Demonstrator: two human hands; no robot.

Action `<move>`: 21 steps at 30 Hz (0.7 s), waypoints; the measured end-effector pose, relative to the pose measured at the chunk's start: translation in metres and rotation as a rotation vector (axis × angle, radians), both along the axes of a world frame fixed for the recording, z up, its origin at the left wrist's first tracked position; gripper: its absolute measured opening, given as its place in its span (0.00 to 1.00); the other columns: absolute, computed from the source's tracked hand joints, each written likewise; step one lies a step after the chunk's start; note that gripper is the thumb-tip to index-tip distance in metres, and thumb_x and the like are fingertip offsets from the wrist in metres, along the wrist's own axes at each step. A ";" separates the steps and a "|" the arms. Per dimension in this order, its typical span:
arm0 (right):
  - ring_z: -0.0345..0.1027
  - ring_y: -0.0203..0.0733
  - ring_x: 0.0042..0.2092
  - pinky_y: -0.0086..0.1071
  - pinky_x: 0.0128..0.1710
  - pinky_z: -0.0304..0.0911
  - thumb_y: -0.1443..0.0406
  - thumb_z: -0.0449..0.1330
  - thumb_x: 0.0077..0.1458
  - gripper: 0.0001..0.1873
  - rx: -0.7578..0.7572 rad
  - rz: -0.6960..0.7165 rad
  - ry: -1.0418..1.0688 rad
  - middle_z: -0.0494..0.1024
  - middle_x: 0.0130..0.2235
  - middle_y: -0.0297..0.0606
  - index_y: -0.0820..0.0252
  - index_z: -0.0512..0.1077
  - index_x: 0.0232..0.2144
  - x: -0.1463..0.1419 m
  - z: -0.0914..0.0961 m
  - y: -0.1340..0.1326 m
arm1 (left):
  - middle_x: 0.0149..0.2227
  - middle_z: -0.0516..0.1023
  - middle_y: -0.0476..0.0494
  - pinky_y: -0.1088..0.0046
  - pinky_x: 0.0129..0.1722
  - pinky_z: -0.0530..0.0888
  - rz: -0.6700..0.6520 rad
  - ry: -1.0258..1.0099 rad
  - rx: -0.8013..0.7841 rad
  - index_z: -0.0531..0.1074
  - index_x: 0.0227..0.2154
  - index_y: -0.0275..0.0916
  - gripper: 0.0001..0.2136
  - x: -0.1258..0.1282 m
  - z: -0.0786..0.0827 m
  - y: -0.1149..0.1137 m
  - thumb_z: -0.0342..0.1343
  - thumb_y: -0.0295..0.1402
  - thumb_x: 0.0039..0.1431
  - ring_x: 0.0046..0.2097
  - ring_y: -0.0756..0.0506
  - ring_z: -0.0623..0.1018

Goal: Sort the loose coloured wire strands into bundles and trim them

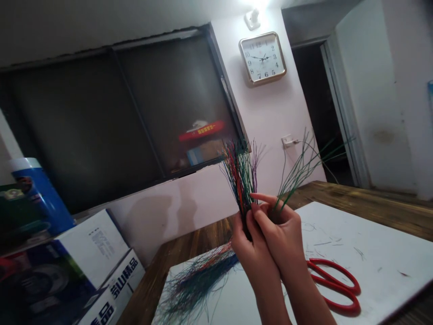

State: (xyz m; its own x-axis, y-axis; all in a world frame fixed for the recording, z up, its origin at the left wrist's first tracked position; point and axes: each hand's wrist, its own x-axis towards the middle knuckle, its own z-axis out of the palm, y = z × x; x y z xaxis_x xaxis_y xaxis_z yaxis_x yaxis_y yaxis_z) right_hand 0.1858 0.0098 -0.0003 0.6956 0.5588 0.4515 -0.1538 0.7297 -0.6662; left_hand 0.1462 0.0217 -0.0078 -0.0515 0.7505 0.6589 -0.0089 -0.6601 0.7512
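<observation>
My left hand [248, 243] is closed round a bundle of thin coloured wires [241, 176], red, green and purple, which stand upright and fan out above it. My right hand [282, 230] is pressed against the left one. It grips a smaller bunch of green wires [301, 169] that splay up and to the right, and its forefinger reaches across toward the coloured bundle. Both hands are raised above a white board [372, 253] on a wooden table [355, 194].
A heap of loose coloured wires [199, 280] lies on the board at the left. Red-handled scissors [333, 282] lie on the board beside my right wrist. Cardboard boxes [101, 271] and a blue canister [37, 194] stand at the left. A clock [263, 58] hangs on the wall.
</observation>
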 end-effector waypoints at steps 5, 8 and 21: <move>0.60 0.31 0.24 0.25 0.24 0.60 0.63 0.62 0.49 0.12 -0.003 -0.019 0.012 0.66 0.22 0.28 0.60 0.74 0.38 -0.004 0.002 0.004 | 0.32 0.80 0.42 0.69 0.37 0.71 0.038 -0.017 -0.002 0.73 0.29 0.37 0.12 -0.004 -0.002 0.004 0.48 0.38 0.60 0.35 0.43 0.77; 0.61 0.32 0.23 0.25 0.23 0.60 0.62 0.62 0.48 0.13 -0.003 -0.029 -0.028 0.66 0.21 0.27 0.61 0.73 0.38 -0.005 0.001 0.007 | 0.32 0.80 0.41 0.69 0.37 0.71 0.061 -0.032 0.000 0.74 0.29 0.37 0.13 -0.005 -0.002 0.005 0.48 0.38 0.60 0.35 0.43 0.77; 0.56 0.30 0.22 0.24 0.21 0.56 0.62 0.60 0.53 0.13 0.073 -0.038 -0.096 0.66 0.22 0.29 0.58 0.75 0.41 -0.005 -0.003 0.008 | 0.29 0.79 0.43 0.72 0.33 0.72 0.000 -0.107 -0.033 0.75 0.31 0.36 0.12 -0.003 -0.002 0.004 0.50 0.37 0.59 0.33 0.44 0.77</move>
State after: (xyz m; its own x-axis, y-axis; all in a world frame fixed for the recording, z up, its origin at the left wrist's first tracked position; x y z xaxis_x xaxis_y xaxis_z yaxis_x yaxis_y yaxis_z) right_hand 0.1812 0.0178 -0.0036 0.6675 0.4962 0.5552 -0.0635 0.7809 -0.6215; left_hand 0.1429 0.0259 -0.0102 -0.1201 0.7717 0.6245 -0.0906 -0.6349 0.7672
